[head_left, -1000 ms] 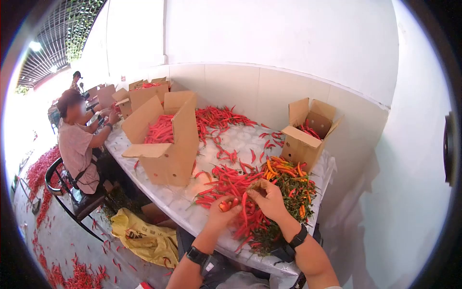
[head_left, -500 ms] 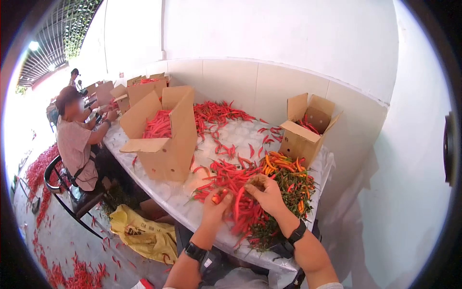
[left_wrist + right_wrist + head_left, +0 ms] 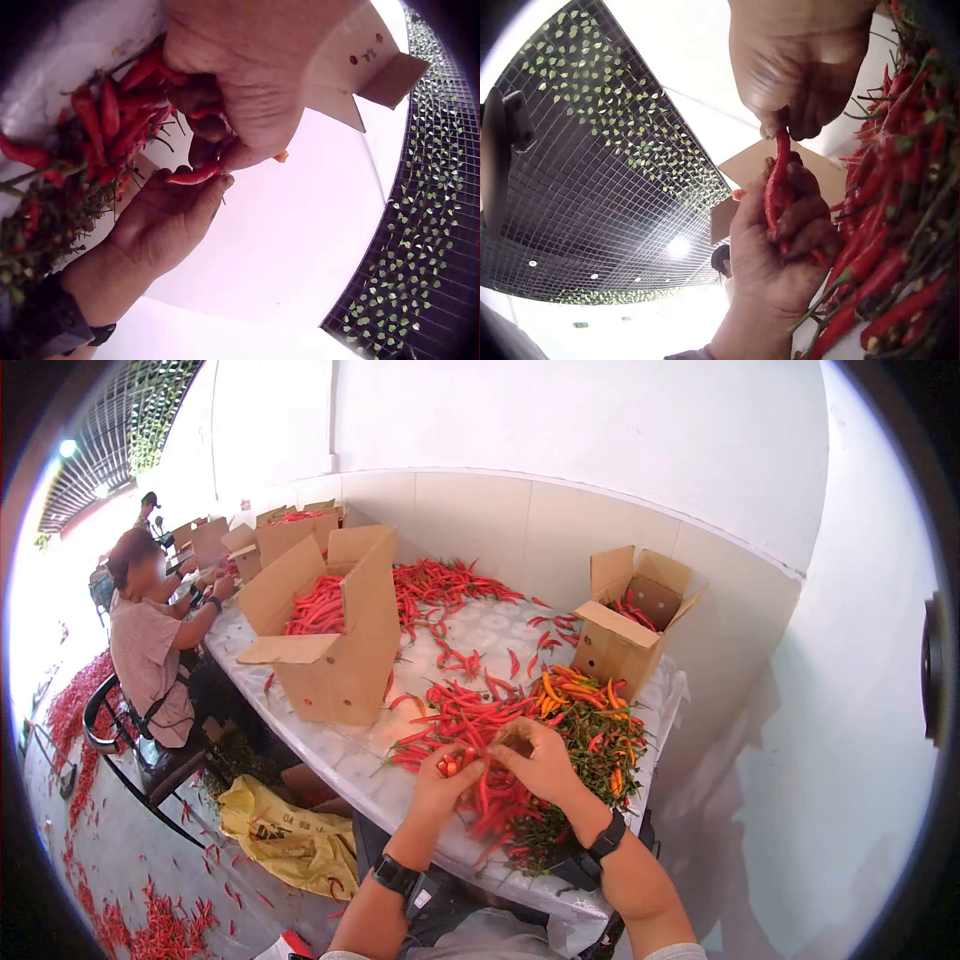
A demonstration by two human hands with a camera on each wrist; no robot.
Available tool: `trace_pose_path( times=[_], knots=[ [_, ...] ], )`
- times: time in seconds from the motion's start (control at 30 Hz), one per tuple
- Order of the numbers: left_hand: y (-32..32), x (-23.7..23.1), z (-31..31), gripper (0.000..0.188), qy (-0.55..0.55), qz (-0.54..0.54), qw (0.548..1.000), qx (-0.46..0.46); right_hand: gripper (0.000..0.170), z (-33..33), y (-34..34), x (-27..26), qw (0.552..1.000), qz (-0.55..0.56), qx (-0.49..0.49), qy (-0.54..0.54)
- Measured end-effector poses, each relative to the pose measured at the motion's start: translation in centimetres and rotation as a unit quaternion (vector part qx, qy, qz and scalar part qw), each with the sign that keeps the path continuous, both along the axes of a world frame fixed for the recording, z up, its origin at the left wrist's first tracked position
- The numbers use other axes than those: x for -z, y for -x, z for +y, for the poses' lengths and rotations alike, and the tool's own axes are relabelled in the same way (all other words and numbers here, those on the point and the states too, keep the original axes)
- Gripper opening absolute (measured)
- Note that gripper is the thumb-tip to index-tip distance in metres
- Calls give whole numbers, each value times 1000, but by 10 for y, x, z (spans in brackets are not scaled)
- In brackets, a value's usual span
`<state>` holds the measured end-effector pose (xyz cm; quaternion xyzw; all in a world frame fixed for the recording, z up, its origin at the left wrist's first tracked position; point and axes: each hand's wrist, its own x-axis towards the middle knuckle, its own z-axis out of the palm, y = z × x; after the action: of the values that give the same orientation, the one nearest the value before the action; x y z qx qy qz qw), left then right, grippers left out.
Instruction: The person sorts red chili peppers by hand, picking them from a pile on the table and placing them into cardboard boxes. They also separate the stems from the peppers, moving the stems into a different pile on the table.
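Note:
Over the pile of red chillies (image 3: 470, 710), my left hand (image 3: 440, 785) curls round several chillies. The right wrist view shows a red chilli (image 3: 778, 184) lying along the left hand's (image 3: 780, 247) fingers, its upper end pinched by my right hand (image 3: 802, 67). In the left wrist view the same chilli (image 3: 193, 175) runs between the left thumb and the right hand (image 3: 161, 225). Green stems (image 3: 560, 830) and orange chillies (image 3: 575, 690) lie beside the right hand (image 3: 545, 765).
An open carton (image 3: 340, 660) of red chillies stands at the left, a smaller carton (image 3: 625, 640) at the back right. A seated person (image 3: 150, 640) works at the table's left side. A yellow sack (image 3: 285, 840) and scattered chillies (image 3: 170, 925) lie on the floor.
My hands have come together, the right moving left to meet the left hand. The head view has shifted slightly, so the table and cartons appear a little higher and further left.

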<state>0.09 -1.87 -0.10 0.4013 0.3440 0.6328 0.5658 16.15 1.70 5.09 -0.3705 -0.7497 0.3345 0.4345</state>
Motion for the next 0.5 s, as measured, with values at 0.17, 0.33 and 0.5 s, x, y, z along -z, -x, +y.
trace_pose_path(
  times=[0.17, 0.33, 0.5],
  knots=[
    [-1, -2, -2, 18, -4, 46, 999, 29, 14, 4, 0, 7, 997, 76, 22, -20],
    [-1, 2, -1, 22, -16, 96, 995, 30, 11, 6, -1, 6, 988, 152, 8, 20],
    [-1, 8, 1, 23, -68, 154, 985, 27, 12, 5, 0, 3, 967, 229, -3, 115]
  ],
)
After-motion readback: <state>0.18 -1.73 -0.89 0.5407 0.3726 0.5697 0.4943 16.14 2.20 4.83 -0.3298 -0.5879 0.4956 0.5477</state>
